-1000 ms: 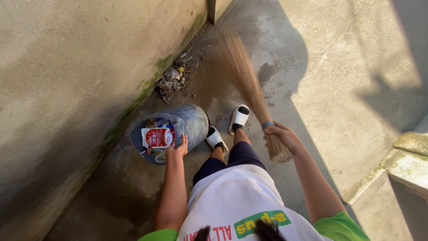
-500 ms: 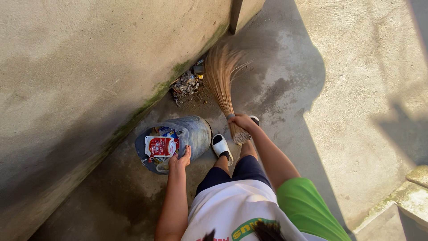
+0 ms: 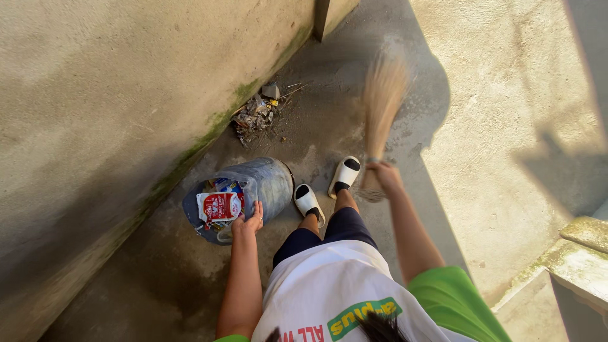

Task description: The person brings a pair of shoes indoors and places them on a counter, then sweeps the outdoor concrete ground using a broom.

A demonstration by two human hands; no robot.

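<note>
While our left hand (image 3: 248, 223) curls its fingers (image 3: 258, 209) over the rim of the grey plastic bucket (image 3: 263, 183), we hold that bucket tipped on its side on the concrete floor (image 3: 329, 126), its mouth turned back toward us. Inside the mouth we see a red and white sachet (image 3: 218, 206) lying among other wrappers. Our right hand (image 3: 385, 174) is wrapped tight round the bound end of a straw broom (image 3: 382, 104), whose bristles fan out ahead of us, blurred, over the floor. Between the two hands stand our feet in white slippers (image 3: 345, 174), the left one just beside the bucket. Beyond the bucket, a small heap of litter and dry leaves (image 3: 256, 115) lies against the foot of the concrete wall (image 3: 114, 95), well apart from the broom's bristles.
</note>
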